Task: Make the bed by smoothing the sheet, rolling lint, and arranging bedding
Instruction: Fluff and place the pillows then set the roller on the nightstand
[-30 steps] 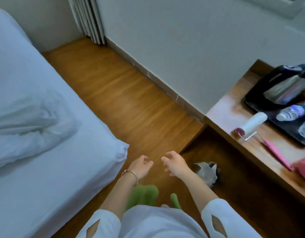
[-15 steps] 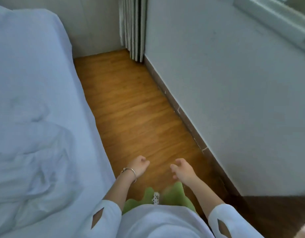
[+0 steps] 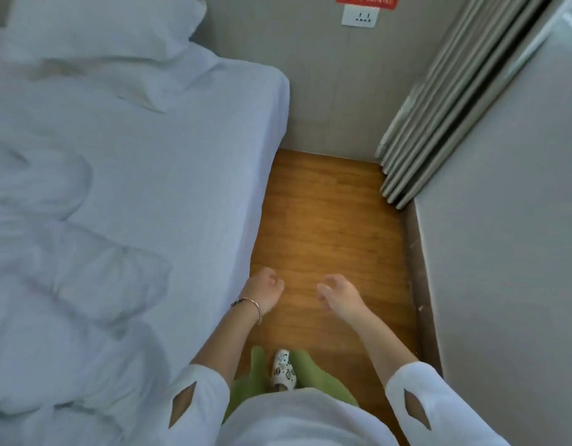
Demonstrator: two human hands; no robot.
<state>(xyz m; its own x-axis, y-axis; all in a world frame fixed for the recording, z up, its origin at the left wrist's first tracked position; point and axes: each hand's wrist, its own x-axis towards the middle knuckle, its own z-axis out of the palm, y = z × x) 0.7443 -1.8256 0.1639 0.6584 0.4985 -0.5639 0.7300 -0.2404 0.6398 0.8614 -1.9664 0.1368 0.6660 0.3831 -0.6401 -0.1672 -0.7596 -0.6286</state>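
Bed: a white fitted sheet [image 3: 181, 149] covers the mattress on the left, its top flat and bare near the floor-side edge.
Bedding: a crumpled white duvet [image 3: 62, 284] lies heaped on the sheet's left part; a white pillow [image 3: 101, 30] sits at the head end, by the far wall.
Floor: a strip of brown wooden floor [image 3: 326, 214] runs between the bed and the grey wall, with a pleated grey curtain [image 3: 445, 107] in the corner.
Left hand [image 3: 262, 289]: held out over the floor just beside the bed edge, fingers loosely curled, holding nothing; a thin silver bracelet [image 3: 249, 305] circles the wrist.
Right hand [image 3: 341, 294]: extended alongside it, fingers apparently half-curled and blurred, empty.
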